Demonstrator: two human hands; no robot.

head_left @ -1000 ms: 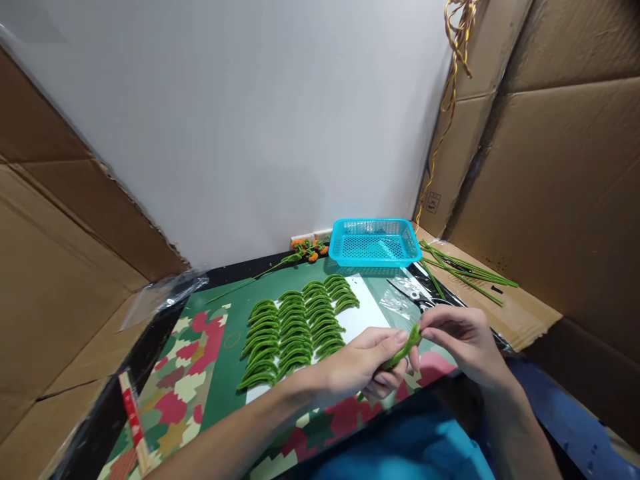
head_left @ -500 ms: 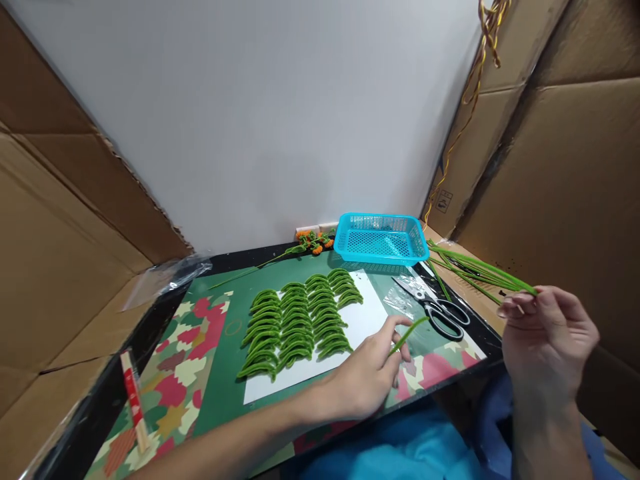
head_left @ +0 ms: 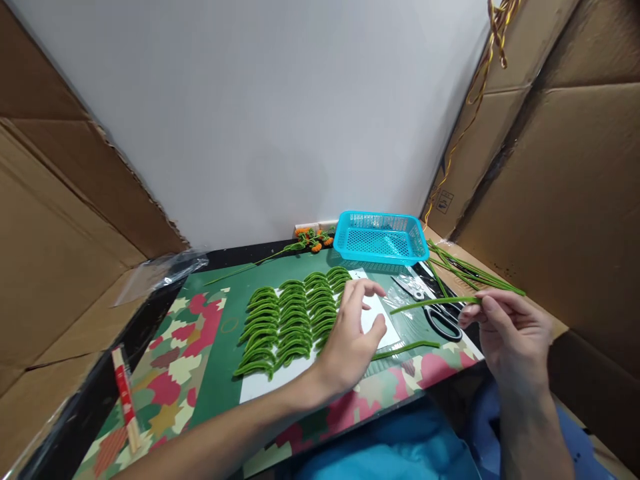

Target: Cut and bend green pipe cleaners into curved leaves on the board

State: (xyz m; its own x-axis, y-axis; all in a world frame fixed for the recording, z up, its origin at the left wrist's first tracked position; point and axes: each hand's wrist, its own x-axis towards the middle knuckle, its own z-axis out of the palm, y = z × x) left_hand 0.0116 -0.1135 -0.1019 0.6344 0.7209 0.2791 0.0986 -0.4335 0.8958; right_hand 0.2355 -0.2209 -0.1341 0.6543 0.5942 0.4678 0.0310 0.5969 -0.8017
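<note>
My right hand [head_left: 515, 333] pinches one end of a green pipe cleaner [head_left: 435, 303], whose free end points left over the scissors. My left hand [head_left: 353, 333] has its fingers apart with nothing between them, above the white paper [head_left: 377, 320]. Another green pipe cleaner [head_left: 413, 348] lies on the mat just right of my left hand. Curved green pipe-cleaner pieces [head_left: 293, 320] lie in neat columns on the paper, some hidden behind my left hand. Black-handled scissors [head_left: 443, 323] rest near my right hand.
A blue plastic basket [head_left: 383, 257] stands at the back. Loose green pipe cleaners [head_left: 465, 267] lie right of it, and an orange-flowered stem [head_left: 315, 240] lies left. Chopsticks in a red-and-clear wrapper [head_left: 125, 397] lie at the left. Cardboard walls [head_left: 565, 167] flank the table.
My right hand moved left from the loose bundle, bringing one pipe cleaner along. My left hand let go of its pipe cleaner, now on the mat, and moved up and left, opening.
</note>
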